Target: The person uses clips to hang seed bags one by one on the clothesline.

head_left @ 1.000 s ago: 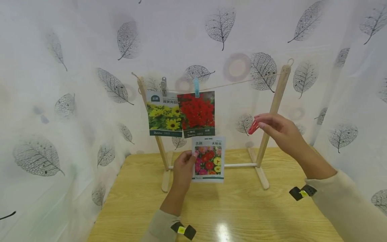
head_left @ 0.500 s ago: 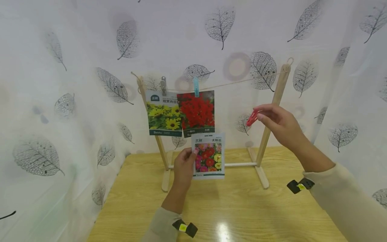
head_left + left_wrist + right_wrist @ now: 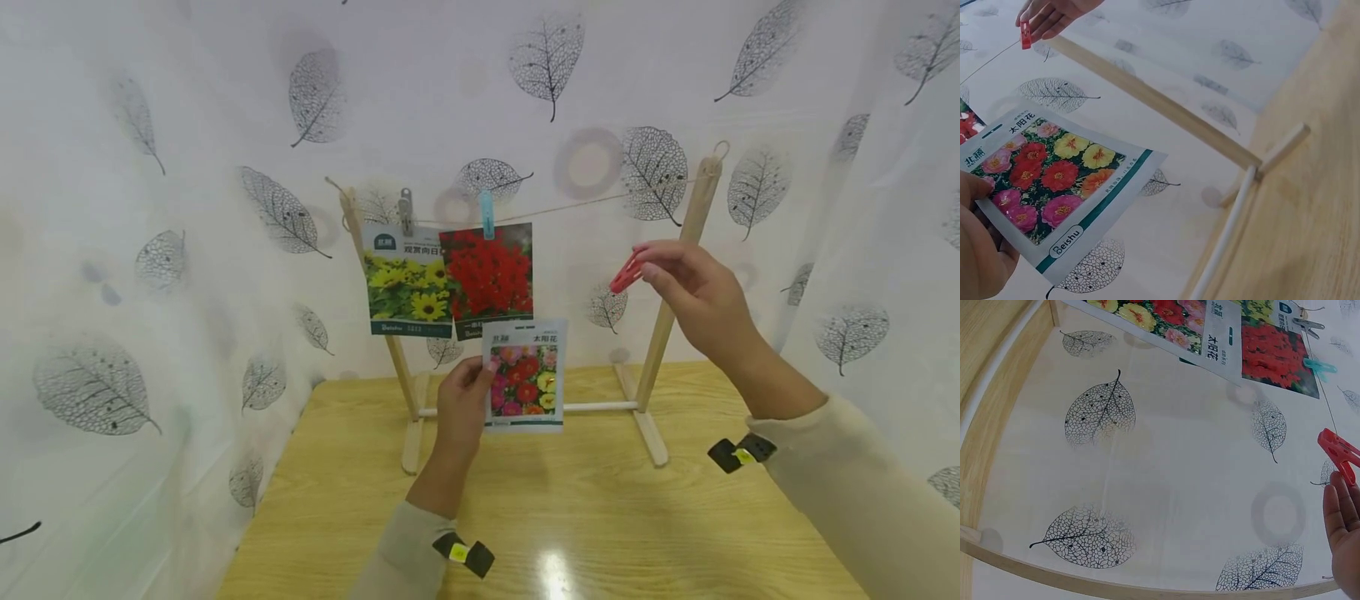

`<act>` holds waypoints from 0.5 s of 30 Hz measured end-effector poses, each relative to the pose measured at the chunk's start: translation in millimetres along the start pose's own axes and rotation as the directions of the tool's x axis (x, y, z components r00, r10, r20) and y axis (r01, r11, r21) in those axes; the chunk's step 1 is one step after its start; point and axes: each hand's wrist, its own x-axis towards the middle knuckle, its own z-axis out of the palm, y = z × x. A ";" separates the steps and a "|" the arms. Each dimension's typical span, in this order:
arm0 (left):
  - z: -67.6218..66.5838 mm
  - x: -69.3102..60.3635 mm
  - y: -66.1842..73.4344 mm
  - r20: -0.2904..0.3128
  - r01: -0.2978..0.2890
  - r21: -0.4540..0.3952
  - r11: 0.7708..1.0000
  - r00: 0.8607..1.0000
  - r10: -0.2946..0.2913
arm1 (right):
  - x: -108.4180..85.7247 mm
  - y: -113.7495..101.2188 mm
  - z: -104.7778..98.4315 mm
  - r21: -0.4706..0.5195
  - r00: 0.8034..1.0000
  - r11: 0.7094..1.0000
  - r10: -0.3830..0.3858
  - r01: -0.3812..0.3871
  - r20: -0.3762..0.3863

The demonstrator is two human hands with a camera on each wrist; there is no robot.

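My left hand [image 3: 462, 404] pinches the left edge of a white seed packet [image 3: 524, 379] printed with pink, red and yellow flowers, held upright below the string. Between thumb and fingers, my right hand [image 3: 701, 292] holds a red clothespin [image 3: 627, 273] in front of the right post. On the string [image 3: 592, 202] hang two other packets: a yellow sunflower packet [image 3: 408, 287] under a grey clothespin [image 3: 407, 212], and a red flower packet [image 3: 489, 275] under a blue clothespin [image 3: 487, 215]. The held packet's top overlaps the red packet's lower edge in the head view.
A wooden stand carries the string between its left post [image 3: 397, 362] and right post [image 3: 686, 237]. A white rod [image 3: 600, 407] joins its feet low down. The stand is on a wood-grain table [image 3: 600, 508], with a leaf-print curtain [image 3: 225, 100] behind and at the sides.
Both hands have risen: the left lifts the flower packet slightly up and to the right, and the right raises the red clothespin. The hanging packets stay in place.
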 end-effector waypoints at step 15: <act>8.8 4.7 8.5 -0.004 0.010 0.009 1.000 1.000 -0.010 | 16.3 -6.2 5.9 0.005 0.995 0.995 -0.104 0.104 0.009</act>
